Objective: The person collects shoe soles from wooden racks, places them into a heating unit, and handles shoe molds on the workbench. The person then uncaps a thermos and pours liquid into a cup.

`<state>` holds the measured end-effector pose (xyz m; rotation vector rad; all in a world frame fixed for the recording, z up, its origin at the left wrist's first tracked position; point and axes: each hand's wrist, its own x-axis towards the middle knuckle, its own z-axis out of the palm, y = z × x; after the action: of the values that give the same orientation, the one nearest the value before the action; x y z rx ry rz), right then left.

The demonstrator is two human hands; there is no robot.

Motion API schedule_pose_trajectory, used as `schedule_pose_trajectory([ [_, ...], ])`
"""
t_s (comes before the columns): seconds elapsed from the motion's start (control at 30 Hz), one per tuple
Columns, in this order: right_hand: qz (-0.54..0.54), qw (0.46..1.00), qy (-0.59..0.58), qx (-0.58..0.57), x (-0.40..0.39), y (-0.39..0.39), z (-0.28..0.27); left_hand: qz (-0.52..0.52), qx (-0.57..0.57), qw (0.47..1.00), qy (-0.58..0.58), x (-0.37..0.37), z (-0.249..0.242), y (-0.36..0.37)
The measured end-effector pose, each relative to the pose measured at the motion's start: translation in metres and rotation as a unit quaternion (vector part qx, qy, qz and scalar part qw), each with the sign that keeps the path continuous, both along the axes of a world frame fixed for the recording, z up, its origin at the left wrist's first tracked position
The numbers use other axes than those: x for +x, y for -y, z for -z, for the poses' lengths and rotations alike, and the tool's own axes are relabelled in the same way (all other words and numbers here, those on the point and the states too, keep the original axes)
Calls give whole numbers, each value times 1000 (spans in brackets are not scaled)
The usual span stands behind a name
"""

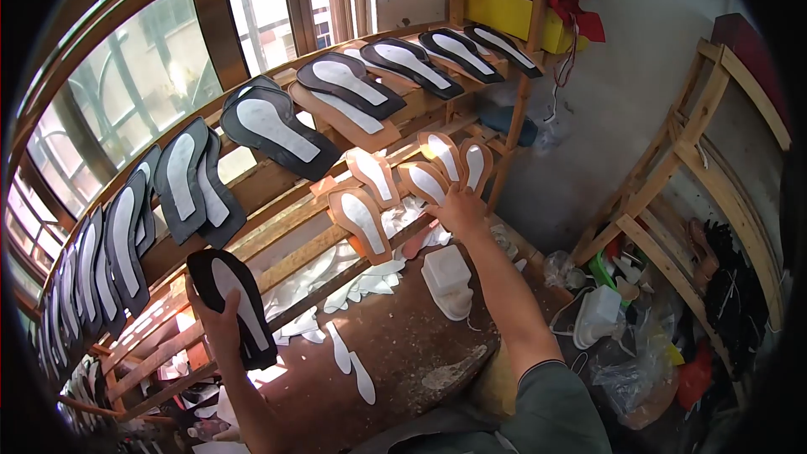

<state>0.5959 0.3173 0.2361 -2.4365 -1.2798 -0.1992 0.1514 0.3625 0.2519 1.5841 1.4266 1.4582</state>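
Observation:
My left hand [220,326] holds a black insole piece [255,332] with a white strip on it, at the lower left, thumb across its face. My right hand [458,208] reaches to the lower slats and its fingers are closed on the lower end of a tan insole [426,182] with a white patch. Beside it stand more tan insoles [476,165], and another tan insole [360,220] leans further left. Along the upper rack lie several black insoles [273,129] with white strips.
Wooden slatted racks [294,217] run below the windows. On the brown table [395,345] are white cut pieces [363,377] and a white plastic container [447,280]. A yellow box [502,17] sits at the upper right. Plastic bags [630,374] and a wooden frame [668,160] are at the right.

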Motion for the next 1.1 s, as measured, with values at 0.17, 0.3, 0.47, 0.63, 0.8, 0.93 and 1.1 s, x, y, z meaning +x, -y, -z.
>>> schedule_pose_trajectory([
  [0.17, -85, 996, -18, 31, 23, -8, 11, -93, -30, 952, -291, 9, -4, -3],
  [0.3, -31, 989, 40, 136, 70, -17, 0, -71, -30, 960, -268, -1, -3, -6],
  [0.47, 75, 983, -165, 32, 119, -27, 20, -43, 0, 985, -170, -33, 30, -28],
  [0.63, 99, 954, -262, 102, 138, -49, 24, 25, -82, 996, 34, -56, 41, -28],
  [0.8, -23, 893, -377, 245, 149, -62, 31, 26, -58, 996, 55, -56, 47, -17],
  [0.93, 42, 995, -74, -44, 93, -69, 11, 1, -47, 998, 32, -55, 50, -16],
  [1.1, -47, 934, -349, 52, 87, -85, 9, -5, -46, 999, 25, -47, 39, -8],
])
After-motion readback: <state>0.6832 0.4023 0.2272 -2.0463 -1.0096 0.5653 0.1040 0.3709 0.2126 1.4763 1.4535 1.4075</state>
